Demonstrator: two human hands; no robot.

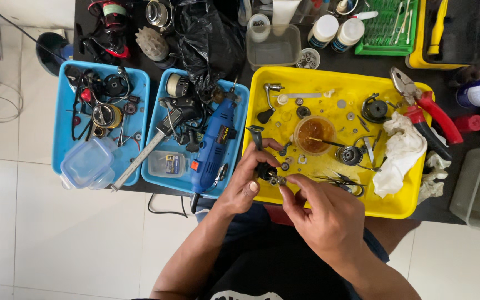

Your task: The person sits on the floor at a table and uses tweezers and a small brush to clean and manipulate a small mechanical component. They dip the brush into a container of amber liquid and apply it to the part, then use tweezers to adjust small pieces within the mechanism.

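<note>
Yellow tray [262, 78], near edge at the tabletop's front: left hand [246, 180] clamped on a small black reel part [264, 170] over that edge; right hand [323, 214] pinching a tiny metal piece [280, 180] against it. Amber-filled cup [314, 134] mid-tray; white rag [401, 153] crowds the right rim.

My left hand [246, 179] curled with fingers pinched, my right hand [324, 214] close beside, fingertips [284, 189] meeting, forearms angled inward.

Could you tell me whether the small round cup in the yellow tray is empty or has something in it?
Not empty: the small round cup holds amber-brown liquid, with a thin tool resting in it, upright in the yellow tray.
</note>
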